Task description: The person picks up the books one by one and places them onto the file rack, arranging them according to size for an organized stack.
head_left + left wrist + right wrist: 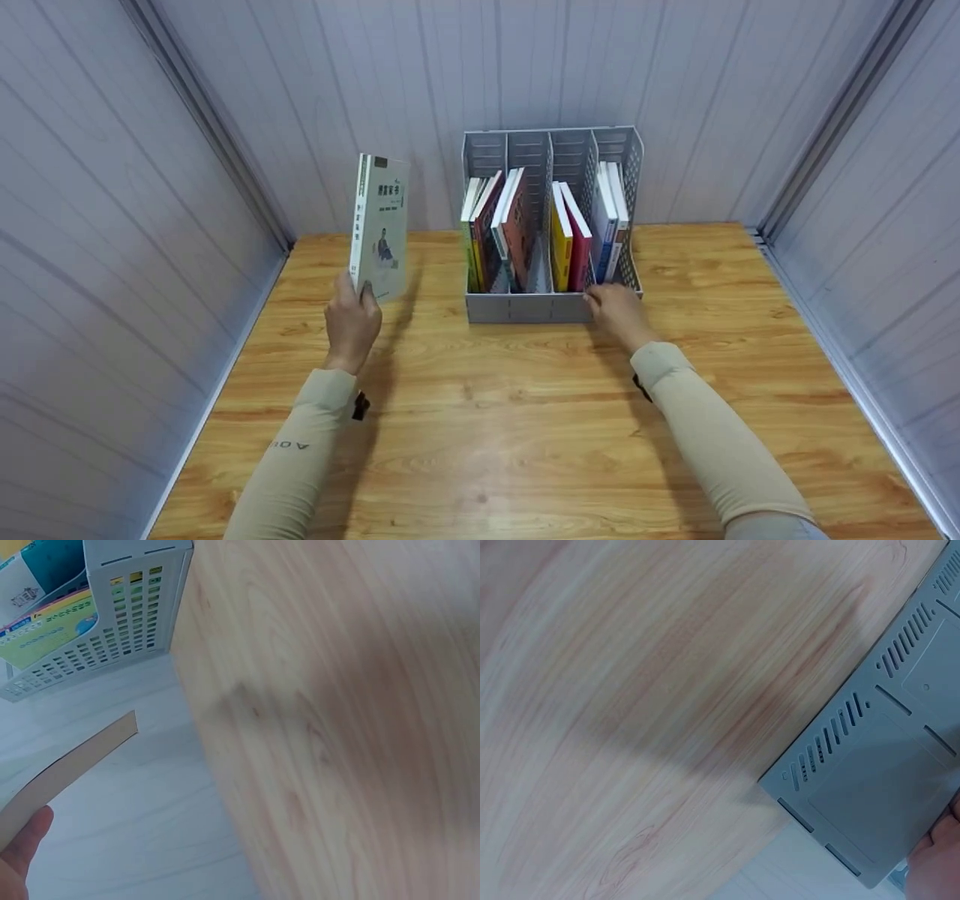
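Overhead, from the head view, the left hand grips the lower edge of a white book and holds it upright above the wooden bench, its spine and cover turned toward the camera, well apart from everything else on that side. Off to this hand's right stands a grey file rack against the back wall, its compartments holding upright books: a leaning group in the compartments nearest the left hand, a yellow book and a red book in the next, and blue-and-white books in the farthest. The right hand rests against the rack's low front wall near that far corner, fingers curled over the rim just below the red book. Next, the left wrist view shows only a thumb of the left hand at the bottom corner pressed to the book's pale page edge, with the perforated side of the rack farther beyond it, colourful covers showing through the slots. Lastly, the right wrist view shows the rack's slotted grey panel lying over the blurred bench, and a fingertip of the right hand touching the panel at the frame's lower corner.
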`<state>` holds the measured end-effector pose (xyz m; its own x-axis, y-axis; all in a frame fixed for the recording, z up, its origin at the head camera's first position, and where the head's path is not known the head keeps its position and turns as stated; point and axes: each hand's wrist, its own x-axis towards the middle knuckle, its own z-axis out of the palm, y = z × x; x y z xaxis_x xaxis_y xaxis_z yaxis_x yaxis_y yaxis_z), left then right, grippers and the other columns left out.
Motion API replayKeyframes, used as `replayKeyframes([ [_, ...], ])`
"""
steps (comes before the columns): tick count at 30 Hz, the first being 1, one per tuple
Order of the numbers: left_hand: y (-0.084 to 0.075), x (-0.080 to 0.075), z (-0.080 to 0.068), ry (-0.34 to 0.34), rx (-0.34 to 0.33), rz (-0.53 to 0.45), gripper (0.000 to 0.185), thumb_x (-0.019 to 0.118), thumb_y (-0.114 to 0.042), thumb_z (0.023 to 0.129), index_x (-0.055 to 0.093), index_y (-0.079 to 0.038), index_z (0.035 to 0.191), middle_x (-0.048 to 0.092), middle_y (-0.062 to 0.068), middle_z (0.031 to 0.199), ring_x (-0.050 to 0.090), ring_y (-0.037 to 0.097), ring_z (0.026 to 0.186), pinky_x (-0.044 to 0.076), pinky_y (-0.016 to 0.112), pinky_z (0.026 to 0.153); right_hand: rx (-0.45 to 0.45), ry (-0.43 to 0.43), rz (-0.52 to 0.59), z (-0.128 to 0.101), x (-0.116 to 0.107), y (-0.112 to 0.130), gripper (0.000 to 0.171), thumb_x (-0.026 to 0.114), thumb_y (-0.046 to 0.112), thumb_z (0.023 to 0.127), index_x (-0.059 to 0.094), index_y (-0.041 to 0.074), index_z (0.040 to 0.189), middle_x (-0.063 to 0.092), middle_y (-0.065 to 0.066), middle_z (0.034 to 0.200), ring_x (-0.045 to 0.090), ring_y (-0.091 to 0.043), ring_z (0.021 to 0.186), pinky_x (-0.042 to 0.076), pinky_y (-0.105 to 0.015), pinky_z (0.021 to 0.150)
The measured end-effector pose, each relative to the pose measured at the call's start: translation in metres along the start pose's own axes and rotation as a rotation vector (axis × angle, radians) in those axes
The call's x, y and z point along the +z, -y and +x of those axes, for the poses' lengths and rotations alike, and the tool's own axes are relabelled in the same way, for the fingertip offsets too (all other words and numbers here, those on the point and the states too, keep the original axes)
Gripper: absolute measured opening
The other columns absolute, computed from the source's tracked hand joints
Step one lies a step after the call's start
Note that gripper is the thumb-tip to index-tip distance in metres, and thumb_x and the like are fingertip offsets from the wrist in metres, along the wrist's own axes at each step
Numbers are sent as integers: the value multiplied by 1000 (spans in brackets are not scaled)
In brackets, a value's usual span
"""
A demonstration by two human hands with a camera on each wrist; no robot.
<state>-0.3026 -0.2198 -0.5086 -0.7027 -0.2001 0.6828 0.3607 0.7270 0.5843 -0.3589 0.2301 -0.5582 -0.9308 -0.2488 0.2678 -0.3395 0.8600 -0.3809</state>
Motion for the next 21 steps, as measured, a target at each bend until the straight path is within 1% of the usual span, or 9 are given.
replayKeyframes([
  [6,-4,-2,1,3,90,21,27,59,4,102,58,10,129,73,37,119,76,57,102,63,68,76,1,-6,6,-1,2,1,30,60,20,111,78,-3,115,80,-24,111,73,-47,105,56,-63,100],
  [14,-12,-2,3,-10,254,56,29,61,9,100,57,9,128,74,35,115,78,53,95,64,63,70,-8,-2,8,0,1,0,30,59,20,112,78,-2,115,80,-23,112,73,-47,109,54,-63,105],
  [18,-17,-2,5,-20,325,80,27,64,9,98,58,9,125,74,34,108,78,52,89,64,61,66,-23,-1,-9,0,-2,1,30,59,19,112,78,-3,115,80,-23,110,73,-47,107,55,-64,103],
  [21,-20,-3,7,-13,367,99,30,65,10,96,60,9,125,75,33,107,78,51,90,64,61,68,-27,15,-31,1,-4,3,29,59,19,112,78,-3,115,80,-23,108,74,-46,104,57,-62,99],
])
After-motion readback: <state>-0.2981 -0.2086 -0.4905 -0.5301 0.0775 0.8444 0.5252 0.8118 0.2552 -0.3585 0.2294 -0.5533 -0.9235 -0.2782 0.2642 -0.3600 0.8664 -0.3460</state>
